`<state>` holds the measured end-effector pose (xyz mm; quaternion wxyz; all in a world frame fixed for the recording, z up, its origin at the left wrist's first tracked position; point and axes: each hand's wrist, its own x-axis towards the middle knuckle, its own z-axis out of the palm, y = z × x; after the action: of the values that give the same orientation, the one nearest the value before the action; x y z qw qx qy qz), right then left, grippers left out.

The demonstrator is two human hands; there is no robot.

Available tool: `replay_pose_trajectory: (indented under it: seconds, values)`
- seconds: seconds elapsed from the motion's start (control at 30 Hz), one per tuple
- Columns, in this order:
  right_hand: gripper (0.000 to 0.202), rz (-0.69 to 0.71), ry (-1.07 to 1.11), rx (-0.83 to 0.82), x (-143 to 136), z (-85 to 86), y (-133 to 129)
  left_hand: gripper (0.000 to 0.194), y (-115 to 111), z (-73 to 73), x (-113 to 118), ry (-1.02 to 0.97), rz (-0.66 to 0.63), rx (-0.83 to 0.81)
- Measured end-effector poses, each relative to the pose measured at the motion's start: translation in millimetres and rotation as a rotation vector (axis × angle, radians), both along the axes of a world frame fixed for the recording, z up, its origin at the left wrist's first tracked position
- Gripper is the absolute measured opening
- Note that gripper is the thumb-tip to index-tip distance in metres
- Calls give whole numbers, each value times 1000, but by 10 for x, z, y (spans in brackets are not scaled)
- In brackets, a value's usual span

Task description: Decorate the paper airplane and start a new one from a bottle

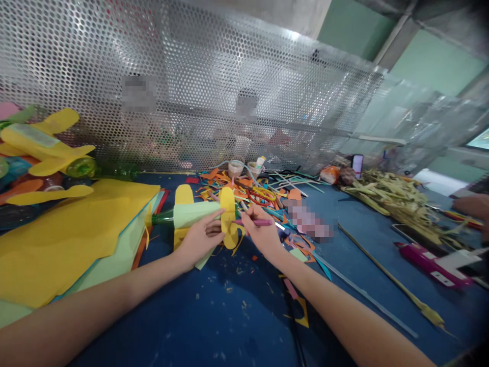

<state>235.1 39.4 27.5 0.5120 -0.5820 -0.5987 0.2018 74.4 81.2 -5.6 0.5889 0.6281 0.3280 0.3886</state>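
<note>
A green plastic bottle (163, 218), wrapped in pale green paper (196, 213), lies on its side on the blue table, its neck to the left. Two yellow paper strips with rounded ends cross it. My left hand (204, 235) steadies the bottle, fingers closed against the wrap and the edge of the right-hand yellow strip (228, 216). In my right hand (262, 232) is a pink-purple pen (263, 223), pinched between the fingers, its tip at the face of that strip. The bottle's far end is partly hidden behind the strip and my right hand.
Yellow paper sheets (76, 224) are stacked at left, below another yellow paper-and-bottle model (34, 142). Paper scraps (217, 178) and red-handled scissors (262, 194) lie behind my hands. At right are a magenta glue gun (433, 265), a clear stick (367, 295), dried husks (393, 199) and another person's hand (471, 205).
</note>
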Motion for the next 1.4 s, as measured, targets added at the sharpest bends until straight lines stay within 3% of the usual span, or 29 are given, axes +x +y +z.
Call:
replay_pose_trajectory:
  seconds: [0.97,1.4]
  values:
    - [21,67,23,3,33,-57,20,69,5,2,10,-6,12,-14]
    - [22,18,-21,20,32,-38,19,70,4,-4,5,-17,-5,-7]
